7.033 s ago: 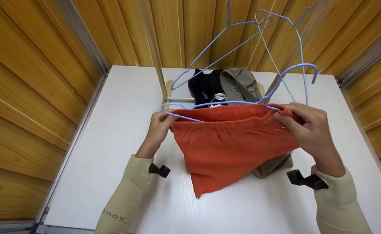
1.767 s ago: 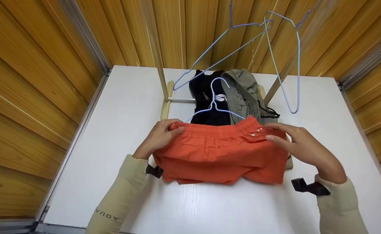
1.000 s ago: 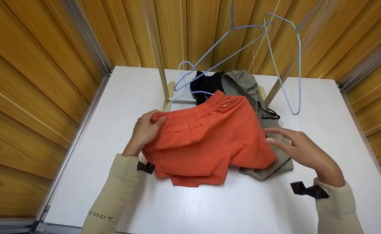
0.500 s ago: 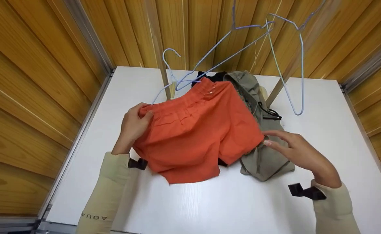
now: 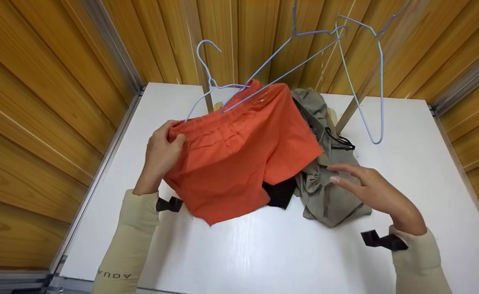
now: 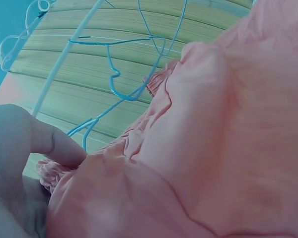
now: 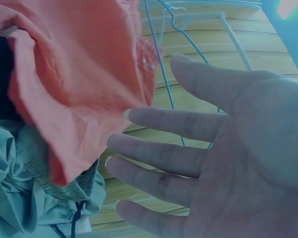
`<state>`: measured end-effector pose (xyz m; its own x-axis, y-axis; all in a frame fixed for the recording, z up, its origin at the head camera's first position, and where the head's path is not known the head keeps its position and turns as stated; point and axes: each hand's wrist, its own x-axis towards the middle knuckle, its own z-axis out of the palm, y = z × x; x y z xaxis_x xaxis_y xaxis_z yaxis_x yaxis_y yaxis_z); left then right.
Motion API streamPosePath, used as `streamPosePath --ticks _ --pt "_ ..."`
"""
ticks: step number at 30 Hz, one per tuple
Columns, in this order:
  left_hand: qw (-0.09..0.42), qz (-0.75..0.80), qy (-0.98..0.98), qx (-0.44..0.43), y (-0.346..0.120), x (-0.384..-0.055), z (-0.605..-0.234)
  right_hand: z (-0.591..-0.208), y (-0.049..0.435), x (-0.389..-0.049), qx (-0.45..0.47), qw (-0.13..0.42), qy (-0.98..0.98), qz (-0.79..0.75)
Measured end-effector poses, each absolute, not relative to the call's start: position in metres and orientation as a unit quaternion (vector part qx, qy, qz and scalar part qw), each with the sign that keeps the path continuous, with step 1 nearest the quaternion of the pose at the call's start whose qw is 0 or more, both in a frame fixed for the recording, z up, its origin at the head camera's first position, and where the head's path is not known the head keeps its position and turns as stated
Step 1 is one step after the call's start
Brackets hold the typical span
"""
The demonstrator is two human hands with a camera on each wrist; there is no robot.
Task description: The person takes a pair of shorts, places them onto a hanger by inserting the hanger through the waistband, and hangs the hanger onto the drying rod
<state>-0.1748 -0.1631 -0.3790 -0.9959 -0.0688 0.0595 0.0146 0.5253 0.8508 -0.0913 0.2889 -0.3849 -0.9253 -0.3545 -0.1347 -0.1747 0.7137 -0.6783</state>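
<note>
In the head view, orange-red shorts [image 5: 231, 151] hang tilted, their waistband rising to the right, over a blue wire hanger [image 5: 209, 77] whose hook points up. My left hand [image 5: 162, 153] pinches the waistband's left end, thumb in front; the left wrist view shows the gathered cloth [image 6: 134, 144] beside the fingers. Most of the hanger's bar is hidden inside the shorts. My right hand [image 5: 372, 190] is raised over olive-grey trousers [image 5: 337, 192], apart from the shorts. Its fingers are spread and hold nothing, as the right wrist view shows.
Two more blue wire hangers [image 5: 380, 90] hang from above, one crossing in front of the shorts' waistband. Wooden rack posts [image 5: 355, 102] stand behind. Black cloth [image 5: 280, 194] shows under the shorts on the white table [image 5: 239, 257]. Wood-panelled walls [image 5: 31, 102] enclose it.
My right hand let go of the shorts' waistband. My left hand then carried the shorts and hanger left and upward toward the rack, tilting them. The right hand stayed nearly in place.
</note>
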Motion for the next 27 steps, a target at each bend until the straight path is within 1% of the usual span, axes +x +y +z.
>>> streamPosePath --ticks 6,12,19,27 --pt "0.069 -0.485 -0.872 0.009 -0.165 -0.172 -0.37 -0.391 0.286 -0.093 -0.143 0.137 0.914 -0.353" --pt "0.085 -0.49 -0.867 -0.005 -0.164 -0.169 -0.363 -0.402 0.284 -0.097 -0.134 0.147 0.909 -0.366" --pt "0.106 -0.487 -0.866 -0.022 -0.164 -0.168 -0.355 -0.413 0.284 -0.099 -0.15 0.138 0.904 -0.375" --pt "0.135 -0.476 -0.869 -0.026 -0.165 -0.169 -0.345 -0.422 0.283 -0.099 -0.141 0.146 0.903 -0.377"
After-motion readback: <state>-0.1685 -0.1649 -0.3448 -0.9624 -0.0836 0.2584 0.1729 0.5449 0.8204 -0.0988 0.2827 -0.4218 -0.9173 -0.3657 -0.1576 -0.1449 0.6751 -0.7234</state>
